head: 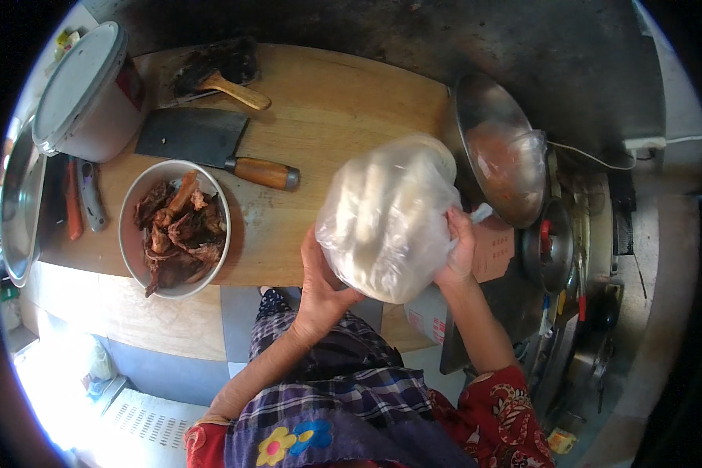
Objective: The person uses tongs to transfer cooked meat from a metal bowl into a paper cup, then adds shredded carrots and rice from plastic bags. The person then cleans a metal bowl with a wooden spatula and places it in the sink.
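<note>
A clear plastic bag [386,222] bulges with pale contents that I cannot make out through the film. My left hand [322,281] supports its left underside. On the other side my right hand [459,245] grips the bag near its gathered, twisted end. The bag hangs over the front of a wooden worktop [310,99]. To its left stands a white bowl [227,251] heaped with dark cooked meat on the bone [178,228]. Between bowl and bag points the wooden handle of a cleaver [193,134], its broad blade lying flat.
A lidded white bucket [99,111] stands at the back left, with a grey-handled tool [89,193] before it. Behind the cleaver rests a wooden-handled brush [234,90]. A large metal bowl [491,99] leans at the right, above a pinkish printed carton [494,254].
</note>
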The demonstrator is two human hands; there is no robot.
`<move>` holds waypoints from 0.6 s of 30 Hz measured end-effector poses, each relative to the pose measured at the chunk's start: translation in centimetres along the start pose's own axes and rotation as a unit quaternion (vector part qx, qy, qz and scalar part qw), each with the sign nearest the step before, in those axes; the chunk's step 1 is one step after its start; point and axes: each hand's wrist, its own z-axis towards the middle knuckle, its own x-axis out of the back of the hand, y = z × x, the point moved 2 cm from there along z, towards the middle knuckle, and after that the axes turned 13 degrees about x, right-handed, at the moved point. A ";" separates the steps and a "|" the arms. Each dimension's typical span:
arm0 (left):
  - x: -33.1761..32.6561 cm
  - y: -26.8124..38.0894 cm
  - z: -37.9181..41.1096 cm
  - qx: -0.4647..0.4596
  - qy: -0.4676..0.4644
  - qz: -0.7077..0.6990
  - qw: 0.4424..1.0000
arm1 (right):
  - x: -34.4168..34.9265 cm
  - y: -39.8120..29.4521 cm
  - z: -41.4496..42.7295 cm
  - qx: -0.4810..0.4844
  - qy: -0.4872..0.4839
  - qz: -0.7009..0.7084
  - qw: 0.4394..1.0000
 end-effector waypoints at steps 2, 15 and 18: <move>0.0 0.1 0.2 0.065 0.009 -0.133 0.989 | -0.8 0.4 0.8 -0.014 0.002 -0.002 1.000; 0.7 2.7 6.3 0.114 0.046 -0.170 0.978 | -3.4 -2.6 4.1 0.071 -0.050 -0.008 0.996; 0.9 2.7 9.4 0.152 0.073 -0.207 0.964 | -5.1 -3.9 6.8 0.099 -0.134 0.008 0.986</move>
